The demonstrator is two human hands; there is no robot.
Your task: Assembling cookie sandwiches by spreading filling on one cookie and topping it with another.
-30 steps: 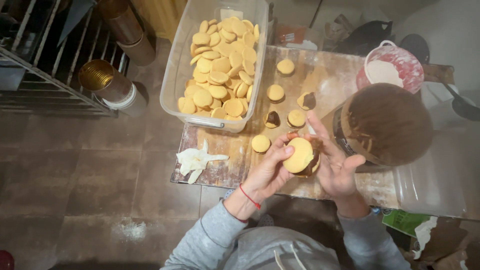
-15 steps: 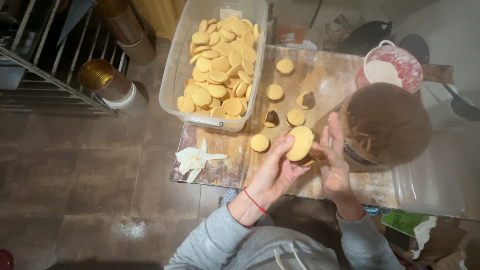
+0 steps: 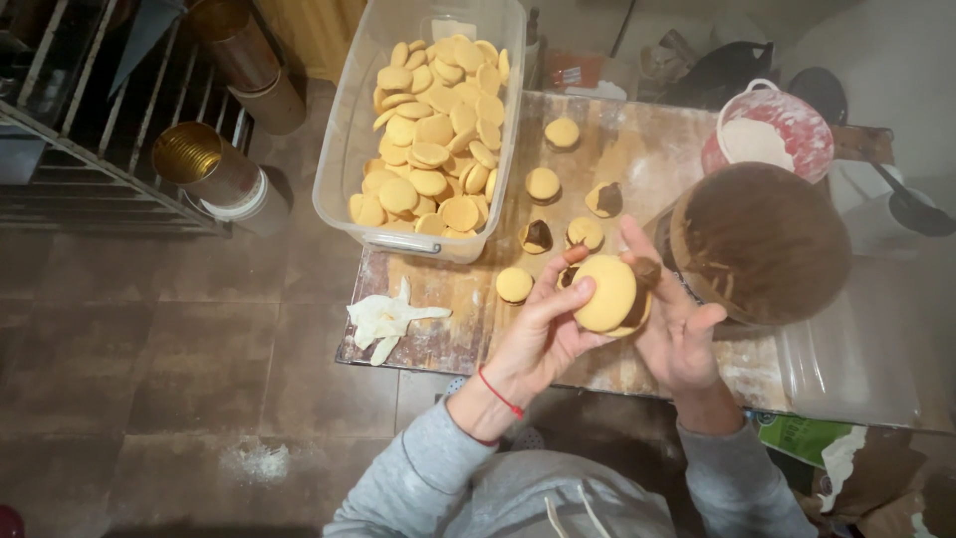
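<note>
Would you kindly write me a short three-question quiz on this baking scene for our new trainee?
1. True or false: the left hand and the right hand both hold the sandwiched biscuit.
2. Where are most of the plain biscuit discs? A) in the clear plastic tub B) in the metal tin C) on the floor
3. Fill in: the large bowl beside the right hand holds a dark ___ filling.

Key: 1 true; 2 A; 3 brown.
</note>
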